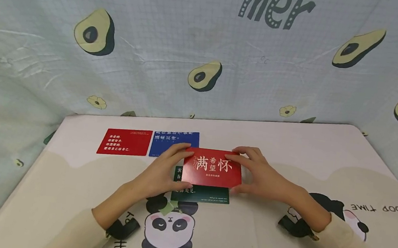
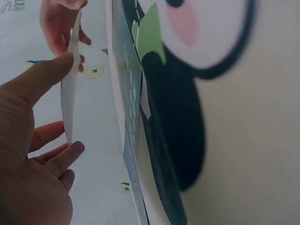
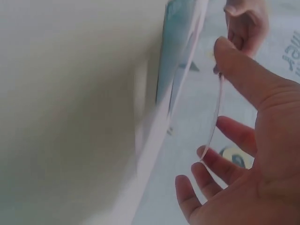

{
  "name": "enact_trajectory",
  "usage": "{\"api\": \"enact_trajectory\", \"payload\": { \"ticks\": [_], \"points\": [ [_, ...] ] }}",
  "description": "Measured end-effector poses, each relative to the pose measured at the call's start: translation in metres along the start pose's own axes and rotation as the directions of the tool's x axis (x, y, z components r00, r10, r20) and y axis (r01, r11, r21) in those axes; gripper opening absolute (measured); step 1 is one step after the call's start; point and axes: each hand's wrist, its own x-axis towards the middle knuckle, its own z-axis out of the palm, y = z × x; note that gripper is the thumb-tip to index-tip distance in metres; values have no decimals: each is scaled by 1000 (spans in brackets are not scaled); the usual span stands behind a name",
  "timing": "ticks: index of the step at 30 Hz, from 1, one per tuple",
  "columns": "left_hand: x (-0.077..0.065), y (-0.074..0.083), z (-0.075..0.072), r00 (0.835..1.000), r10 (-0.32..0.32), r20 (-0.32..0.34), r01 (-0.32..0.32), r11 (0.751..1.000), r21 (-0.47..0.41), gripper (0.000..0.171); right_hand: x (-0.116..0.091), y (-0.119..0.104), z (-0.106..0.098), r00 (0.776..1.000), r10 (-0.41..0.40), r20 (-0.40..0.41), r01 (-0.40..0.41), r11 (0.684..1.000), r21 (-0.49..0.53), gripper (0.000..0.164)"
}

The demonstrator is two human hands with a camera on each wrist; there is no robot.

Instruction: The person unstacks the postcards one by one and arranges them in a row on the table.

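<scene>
Both hands hold a red card (image 1: 211,178) with white Chinese characters, raised above the table. My left hand (image 1: 159,172) pinches its left end between thumb and fingers, and my right hand (image 1: 267,177) does the same at the right end. Seen edge-on in the left wrist view, the card (image 2: 70,98) is thin and pale; in the right wrist view it bows slightly between thumb and fingertips. Beneath it in the head view lies a dark green card (image 1: 200,195), partly covered by the red one. A blue card (image 1: 173,141) lies behind my left fingers.
Another red card (image 1: 124,142) lies at the back left, beside the blue one. The pale tablecloth (image 1: 245,242) carries printed pandas and lettering. Behind the table's far edge hangs a light curtain (image 1: 146,74) with avocado prints.
</scene>
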Motion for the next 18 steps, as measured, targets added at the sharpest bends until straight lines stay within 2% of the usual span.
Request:
{"api": "enact_trajectory", "payload": {
  "ticks": [9, 18],
  "points": [
    [31, -3, 6, 999, 27, -21, -25, 995, 98, 82, 6, 18, -19, 999, -18, -47, 17, 1000, -15, 81],
    [63, -11, 7, 1000, -4, 9, 3, 991, 135, 84, 17, 40, -35, 997, -60, -48, 58, 997, -42, 77]
  ]
}}
